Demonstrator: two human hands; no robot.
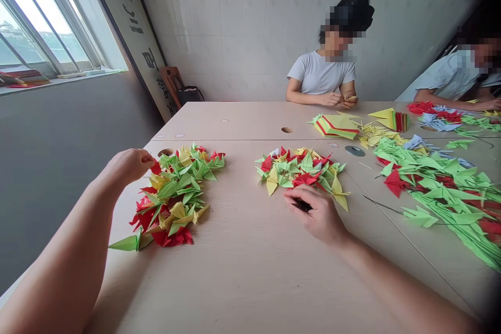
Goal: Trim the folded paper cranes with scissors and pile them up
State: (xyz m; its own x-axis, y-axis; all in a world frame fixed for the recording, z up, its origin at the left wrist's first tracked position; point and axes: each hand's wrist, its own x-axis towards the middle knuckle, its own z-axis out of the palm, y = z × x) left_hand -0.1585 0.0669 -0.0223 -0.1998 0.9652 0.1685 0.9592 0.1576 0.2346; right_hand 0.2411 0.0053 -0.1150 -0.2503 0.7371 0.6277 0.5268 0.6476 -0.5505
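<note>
My left hand (pixel 129 164) hovers at the far left edge of a pile of folded paper cranes (pixel 176 193) in green, red and yellow; its fingers are curled and pinch at a red paper piece (pixel 155 168). My right hand (pixel 317 211) rests on the table just in front of a second, smaller crane pile (pixel 299 169). It grips a thin dark wire or stick (pixel 301 204). The light wooden table (pixel 242 266) carries both piles.
At right lies a long spread of green paper stems with red flowers (pixel 442 188), plus stacks of yellow folded paper (pixel 336 125). A round metal cap (pixel 355 151) and cable holes sit mid-table. Two people sit across the table folding paper. A window is at left.
</note>
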